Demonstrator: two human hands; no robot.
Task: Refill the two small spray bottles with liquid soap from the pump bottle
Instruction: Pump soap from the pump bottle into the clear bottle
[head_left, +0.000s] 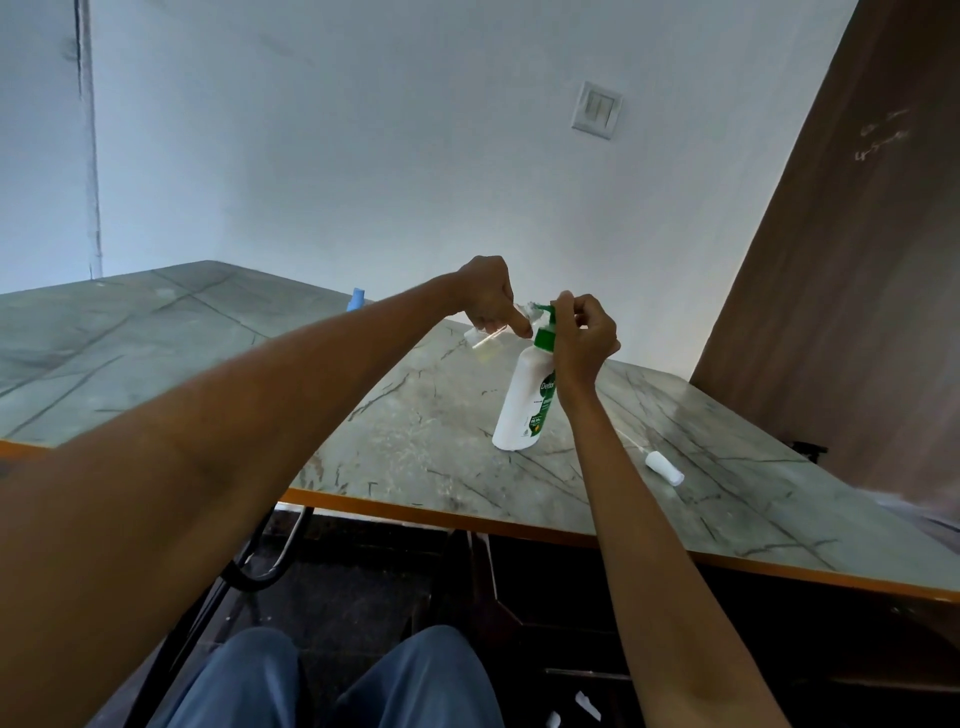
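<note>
Left hand (488, 299) pinches 1 small clear plastic spray bottle (485, 347), its mouth at the spout just right of my fingers. Right hand (584, 338) clamps the green pump head of the white soap bottle (519, 405). Filling step, I judge; next, press steadily.

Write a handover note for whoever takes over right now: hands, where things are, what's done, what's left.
Left hand: holds a small clear spray bottle, tilted, with its mouth at the pump spout.
Right hand: on the green pump head of the soap bottle, which stands on the table.
A white spray top with its tube lies on the table to the right of the soap bottle. A blue item sits at the far table edge; I can't tell what it is.
Done: one bottle opened and brought to the spout; fill level unclear.
Left: pump soap in, recap, then do the second bottle, which I can't identify here.
</note>
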